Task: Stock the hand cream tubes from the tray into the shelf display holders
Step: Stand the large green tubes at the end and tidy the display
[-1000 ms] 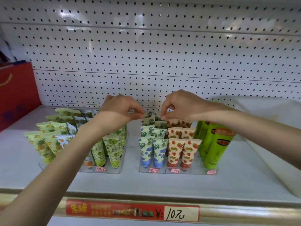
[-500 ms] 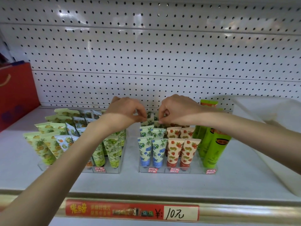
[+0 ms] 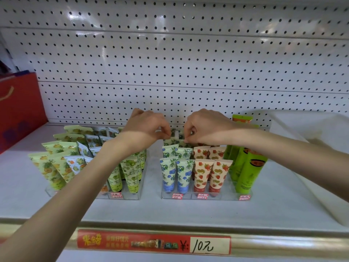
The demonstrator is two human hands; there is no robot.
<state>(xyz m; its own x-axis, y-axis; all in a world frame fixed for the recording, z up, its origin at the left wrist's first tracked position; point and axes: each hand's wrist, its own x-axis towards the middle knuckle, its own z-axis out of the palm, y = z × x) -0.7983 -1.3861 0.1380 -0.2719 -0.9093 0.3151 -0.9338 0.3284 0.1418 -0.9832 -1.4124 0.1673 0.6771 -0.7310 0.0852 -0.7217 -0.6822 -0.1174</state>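
Two clear display holders stand on the white shelf. The left holder [image 3: 132, 197] carries green pineapple-print and lime-print tubes [image 3: 130, 171]. The right holder [image 3: 222, 197] carries blue-flower tubes [image 3: 168, 173], strawberry tubes [image 3: 202, 173] and tall green tubes [image 3: 247, 171]. Both hands reach to the back rows of the blue-flower column. My left hand [image 3: 145, 127] pinches the top edge of a rear flower-print tube [image 3: 171, 141]. My right hand [image 3: 205, 127] pinches the crimped top of a neighbouring rear tube [image 3: 182, 143]. The tubes' lower parts are hidden behind the front rows.
A red gift bag [image 3: 18, 108] stands at the shelf's left end. A white tray [image 3: 311, 129] leans at the right. Perforated white backboard [image 3: 170, 63] rises behind. A red price strip [image 3: 151, 242] reading 10 runs along the front rail.
Both hands have moved slightly back and closer together over the rear blue-flower tubes. A tall green tube at the back right, hidden earlier by my right wrist, shows now.
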